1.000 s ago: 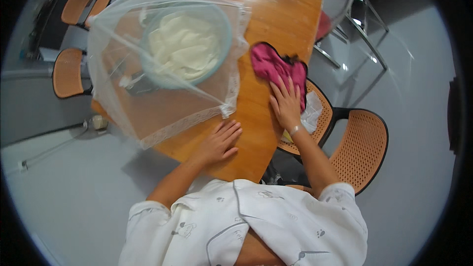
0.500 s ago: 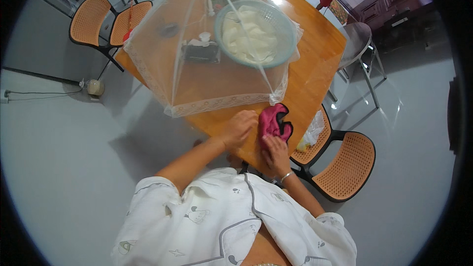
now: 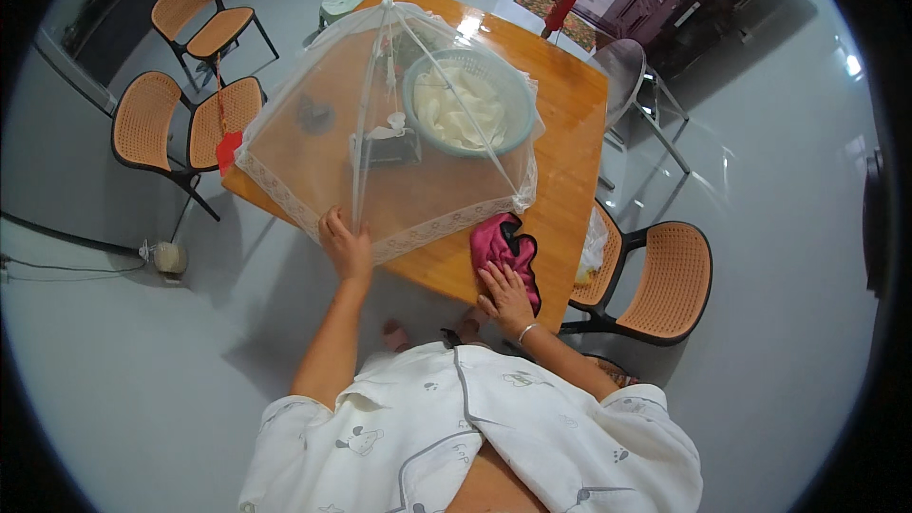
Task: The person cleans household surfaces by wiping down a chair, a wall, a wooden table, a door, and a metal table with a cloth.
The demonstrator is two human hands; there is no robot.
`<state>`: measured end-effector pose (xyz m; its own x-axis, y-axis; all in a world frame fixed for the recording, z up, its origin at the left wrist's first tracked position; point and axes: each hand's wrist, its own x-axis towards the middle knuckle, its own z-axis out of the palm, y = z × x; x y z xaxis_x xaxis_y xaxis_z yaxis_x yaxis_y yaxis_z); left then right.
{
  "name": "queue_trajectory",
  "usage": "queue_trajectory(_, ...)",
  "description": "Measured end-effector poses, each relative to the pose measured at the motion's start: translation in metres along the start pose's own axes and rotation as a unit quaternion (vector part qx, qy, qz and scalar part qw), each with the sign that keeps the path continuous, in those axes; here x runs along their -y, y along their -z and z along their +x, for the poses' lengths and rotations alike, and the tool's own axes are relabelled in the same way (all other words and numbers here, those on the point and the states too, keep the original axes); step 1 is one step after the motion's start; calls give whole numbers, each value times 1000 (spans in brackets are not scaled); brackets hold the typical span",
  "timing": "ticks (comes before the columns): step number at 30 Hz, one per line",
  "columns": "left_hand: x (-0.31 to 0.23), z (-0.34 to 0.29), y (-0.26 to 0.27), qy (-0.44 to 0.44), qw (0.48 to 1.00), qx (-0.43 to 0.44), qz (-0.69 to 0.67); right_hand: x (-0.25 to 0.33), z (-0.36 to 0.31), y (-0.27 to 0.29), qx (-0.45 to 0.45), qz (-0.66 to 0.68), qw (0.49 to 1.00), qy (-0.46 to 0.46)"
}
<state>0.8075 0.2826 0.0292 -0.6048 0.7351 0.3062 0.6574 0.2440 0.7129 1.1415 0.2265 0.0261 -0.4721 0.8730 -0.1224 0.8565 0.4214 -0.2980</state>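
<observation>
Resting palm down on the black-trimmed pink cloth [image 3: 489, 244], your right hand [image 3: 508, 296] has its fingers extended and slightly apart; that cloth lies at the near edge of the wooden table [image 3: 570, 147]. Your left hand [image 3: 348, 249] meets the lace hem of the white mesh food cover [image 3: 313, 166], fingers a little bent; you cannot tell whether they pinch it. Under the mesh stand a light-blue basket [image 3: 518, 85] with pale contents and a tissue box [image 3: 394, 151].
</observation>
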Motion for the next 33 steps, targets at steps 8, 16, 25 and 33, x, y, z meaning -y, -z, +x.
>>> queue_trajectory(8,-2,36,0,-102,992,10,-77,0,5,1,26,27,999,-29)
queue_trajectory(16,-104,92,39,-131,965,-53,-221,-6,4,3,21,41,999,-17)
queue_trajectory(25,-188,157,25,-306,922,-115,-206,-14,12,34,-8,299,954,3)
queue_trajectory(33,-263,103,34,-351,887,-58,-294,-44,10,128,-332,222,913,-84)
